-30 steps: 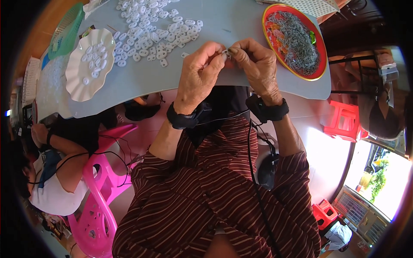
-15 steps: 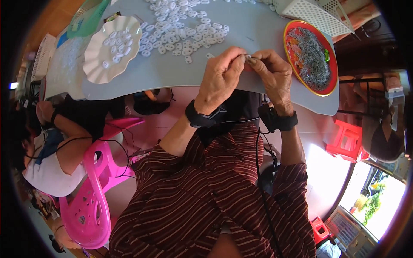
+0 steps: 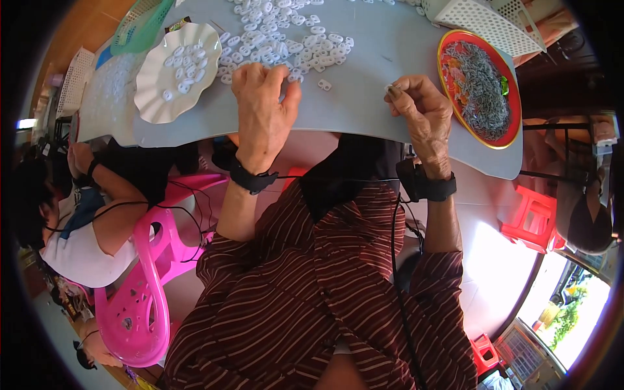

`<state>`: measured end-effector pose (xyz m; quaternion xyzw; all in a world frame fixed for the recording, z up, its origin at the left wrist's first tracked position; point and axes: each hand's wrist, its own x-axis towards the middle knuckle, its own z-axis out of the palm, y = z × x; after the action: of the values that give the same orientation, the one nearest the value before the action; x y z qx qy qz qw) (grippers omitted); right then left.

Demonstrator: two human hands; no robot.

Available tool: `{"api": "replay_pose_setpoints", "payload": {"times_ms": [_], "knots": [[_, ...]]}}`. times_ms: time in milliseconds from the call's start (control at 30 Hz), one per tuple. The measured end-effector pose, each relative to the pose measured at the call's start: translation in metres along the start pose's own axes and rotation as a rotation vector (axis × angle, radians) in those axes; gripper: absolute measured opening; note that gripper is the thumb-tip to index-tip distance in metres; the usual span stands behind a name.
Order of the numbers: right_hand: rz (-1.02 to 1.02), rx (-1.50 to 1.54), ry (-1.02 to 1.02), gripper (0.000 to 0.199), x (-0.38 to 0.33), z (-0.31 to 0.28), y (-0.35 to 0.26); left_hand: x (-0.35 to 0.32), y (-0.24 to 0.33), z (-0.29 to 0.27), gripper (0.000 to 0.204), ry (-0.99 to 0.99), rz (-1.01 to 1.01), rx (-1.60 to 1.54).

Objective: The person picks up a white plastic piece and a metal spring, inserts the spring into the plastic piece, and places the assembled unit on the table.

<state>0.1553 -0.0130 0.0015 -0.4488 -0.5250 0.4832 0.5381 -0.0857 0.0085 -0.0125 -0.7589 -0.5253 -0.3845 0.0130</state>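
My left hand (image 3: 263,110) hovers at the near edge of a heap of small white oval plastic pieces with two holes (image 3: 266,42), thumb and fingers apart. Its fingertips are close to the pieces. Farther right, my right hand (image 3: 424,117) is raised over the table's near edge. Thumb and forefinger pinch together there, and whatever is between them is too small to name. A single white piece (image 3: 324,84) lies between the two hands. Beside my right hand sits a red plate with a gold rim (image 3: 514,123), heaped with thin grey metal bits (image 3: 481,91).
A cream scalloped dish (image 3: 148,104) holding several white pieces stands at the left, near a green basket (image 3: 133,36). A white perforated basket (image 3: 481,23) is at the far right. Another person (image 3: 91,253) sits left by a pink chair (image 3: 146,305). Cables run from my wristbands.
My hands have come apart from their shared pinch. The left has moved left to the white heap and spread its fingers; the right has shifted slightly right, still pinching.
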Motion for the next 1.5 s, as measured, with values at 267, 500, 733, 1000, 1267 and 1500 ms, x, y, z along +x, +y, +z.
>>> {"api": "replay_pose_setpoints", "payload": {"times_ms": [267, 500, 733, 1000, 1267, 1500], "knots": [[0.012, -0.002, -0.001, 0.010, -0.001, 0.002, -0.002, 0.009, 0.014, 0.016, 0.013, -0.029, 0.041, 0.049], [-0.016, -0.011, -0.002, 0.011, 0.000, 0.002, -0.002, 0.014, 0.019, 0.025, 0.011, -0.068, 0.086, 0.061], [-0.025, -0.037, -0.003, 0.013, -0.001, 0.003, -0.003, 0.020, 0.029, 0.027, 0.011, -0.031, 0.079, -0.016], [-0.033, -0.026, -0.018, 0.013, 0.000, 0.004, -0.003, 0.022, 0.041, 0.040, 0.019, -0.073, 0.062, 0.081], [-0.035, -0.019, -0.012, 0.012, -0.001, 0.003, -0.003, 0.023, 0.042, 0.046, 0.016, -0.101, 0.063, -0.011], [-0.042, -0.017, -0.025, 0.011, 0.000, 0.002, -0.002, 0.025, 0.046, 0.045, 0.017, -0.082, 0.102, -0.029]]}}
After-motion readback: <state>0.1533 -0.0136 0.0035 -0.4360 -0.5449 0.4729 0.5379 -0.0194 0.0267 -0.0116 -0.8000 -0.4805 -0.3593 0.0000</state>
